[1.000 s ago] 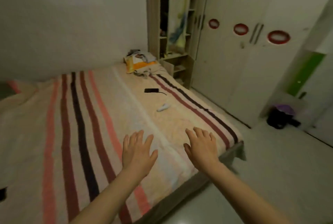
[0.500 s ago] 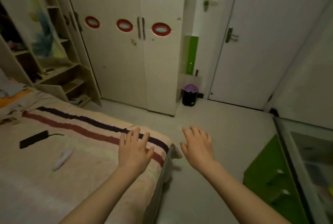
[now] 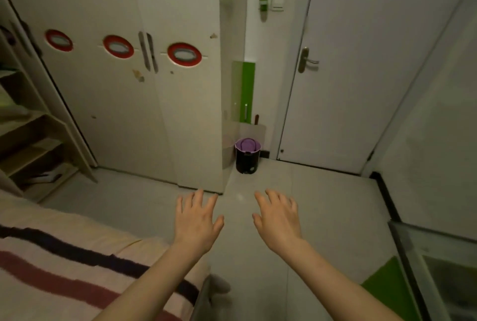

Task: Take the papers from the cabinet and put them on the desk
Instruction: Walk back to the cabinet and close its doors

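The view is swinging right since a moment ago, the bed (image 3: 64, 256) sliding off left. My left hand (image 3: 196, 222) and right hand (image 3: 277, 220) are hovering spread and empty, facing the white cabinet (image 3: 116, 103), doors closed; I am seeing no papers

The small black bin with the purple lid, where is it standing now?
The bin stands on the floor in the head view, centre, between the wardrobe corner and the closed door.
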